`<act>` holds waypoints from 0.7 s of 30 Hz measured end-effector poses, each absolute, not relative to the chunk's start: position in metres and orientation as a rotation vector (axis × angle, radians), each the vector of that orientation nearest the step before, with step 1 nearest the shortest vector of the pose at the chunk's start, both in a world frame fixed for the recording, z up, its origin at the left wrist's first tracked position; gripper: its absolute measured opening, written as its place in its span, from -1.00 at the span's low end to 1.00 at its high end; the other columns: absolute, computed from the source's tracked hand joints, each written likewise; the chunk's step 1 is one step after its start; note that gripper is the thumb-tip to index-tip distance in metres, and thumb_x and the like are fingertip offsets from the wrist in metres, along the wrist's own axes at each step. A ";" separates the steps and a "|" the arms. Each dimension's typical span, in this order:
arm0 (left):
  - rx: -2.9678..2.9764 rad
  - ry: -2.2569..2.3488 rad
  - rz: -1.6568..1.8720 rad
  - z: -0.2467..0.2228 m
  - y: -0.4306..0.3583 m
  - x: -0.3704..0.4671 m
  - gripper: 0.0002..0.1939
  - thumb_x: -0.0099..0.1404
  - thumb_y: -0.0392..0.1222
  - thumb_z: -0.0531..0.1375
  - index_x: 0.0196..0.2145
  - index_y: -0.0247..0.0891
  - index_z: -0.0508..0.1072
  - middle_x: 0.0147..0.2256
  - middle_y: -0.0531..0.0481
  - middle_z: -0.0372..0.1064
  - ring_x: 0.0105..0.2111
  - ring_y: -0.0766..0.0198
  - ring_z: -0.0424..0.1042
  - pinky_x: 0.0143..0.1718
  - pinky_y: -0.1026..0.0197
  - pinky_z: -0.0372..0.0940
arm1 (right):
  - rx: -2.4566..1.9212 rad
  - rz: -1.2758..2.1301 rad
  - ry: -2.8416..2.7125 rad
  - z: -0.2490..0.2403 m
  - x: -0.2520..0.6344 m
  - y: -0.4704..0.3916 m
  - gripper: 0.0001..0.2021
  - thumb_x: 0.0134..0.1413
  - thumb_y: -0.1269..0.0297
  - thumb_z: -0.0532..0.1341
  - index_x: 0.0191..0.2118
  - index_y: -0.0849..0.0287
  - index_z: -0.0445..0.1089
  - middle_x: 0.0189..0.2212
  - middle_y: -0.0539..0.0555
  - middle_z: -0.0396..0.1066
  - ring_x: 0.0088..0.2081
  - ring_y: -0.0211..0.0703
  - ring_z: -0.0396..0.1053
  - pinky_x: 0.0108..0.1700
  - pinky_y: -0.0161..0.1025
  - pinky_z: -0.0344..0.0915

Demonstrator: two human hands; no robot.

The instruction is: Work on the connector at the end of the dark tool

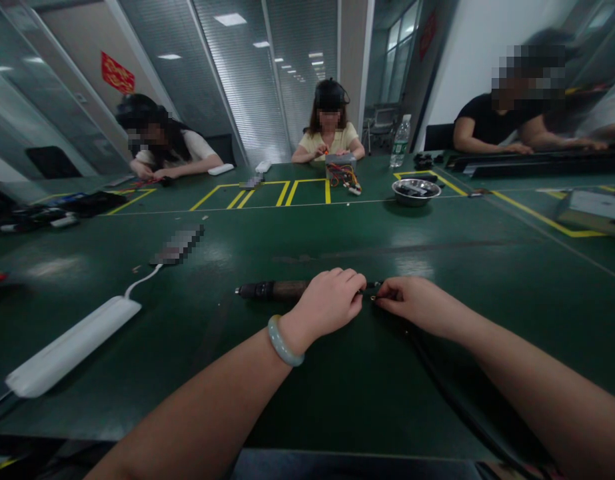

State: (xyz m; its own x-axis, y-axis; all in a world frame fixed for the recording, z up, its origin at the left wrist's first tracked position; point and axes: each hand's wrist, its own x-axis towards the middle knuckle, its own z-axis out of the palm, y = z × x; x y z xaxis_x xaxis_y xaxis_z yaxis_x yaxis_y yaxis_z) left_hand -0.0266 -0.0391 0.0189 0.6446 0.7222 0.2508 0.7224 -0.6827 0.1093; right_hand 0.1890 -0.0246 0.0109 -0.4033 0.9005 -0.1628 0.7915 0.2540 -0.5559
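Observation:
A dark cylindrical tool with a metal tip lies sideways on the green table. My left hand, with a pale bangle at the wrist, is closed over the tool's right end. Just to the right, my right hand pinches a small piece with a metal ring at its fingertips. Between the two hands a thin dark part shows, its details too small to tell. A black cable runs from below my right hand to the table's front edge.
A white power strip lies at left, its cord reaching a blurred device. Farther back are a metal bowl, a bottle and a grey box with wires. Several people sit across the green table. A silver case lies right.

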 end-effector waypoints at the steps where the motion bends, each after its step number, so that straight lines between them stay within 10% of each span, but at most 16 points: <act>1: -2.853 -1.253 -0.450 0.019 -0.039 -0.027 -0.88 0.35 -0.20 0.07 -0.17 -0.23 0.34 -0.20 -0.01 0.35 -0.20 0.22 0.34 -0.17 0.15 0.28 | -1.597 0.851 -2.333 0.011 0.190 -0.024 -0.80 0.09 0.10 0.19 -0.27 0.07 0.48 -0.36 0.02 0.50 -0.38 -0.15 0.42 -0.42 -0.30 0.24; 21: -2.910 -1.231 -0.594 0.009 -0.033 -0.028 -0.88 0.33 -0.17 0.16 -0.20 -0.22 0.43 -0.20 0.02 0.39 -0.18 0.21 0.34 -0.12 0.11 0.26 | -1.563 0.471 -2.347 0.013 0.174 -0.034 -0.84 0.12 0.20 0.18 -0.29 0.05 0.51 -0.35 -0.02 0.51 -0.34 -0.16 0.42 -0.38 -0.29 0.18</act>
State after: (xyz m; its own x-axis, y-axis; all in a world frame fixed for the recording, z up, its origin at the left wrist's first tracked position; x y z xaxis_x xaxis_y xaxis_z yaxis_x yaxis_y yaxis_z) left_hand -0.0277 -0.0332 0.0094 0.6389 0.7059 0.3059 0.6789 -0.7043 0.2074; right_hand 0.1738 -0.0335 0.0134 -0.3744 0.9257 0.0529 0.8337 0.3611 -0.4178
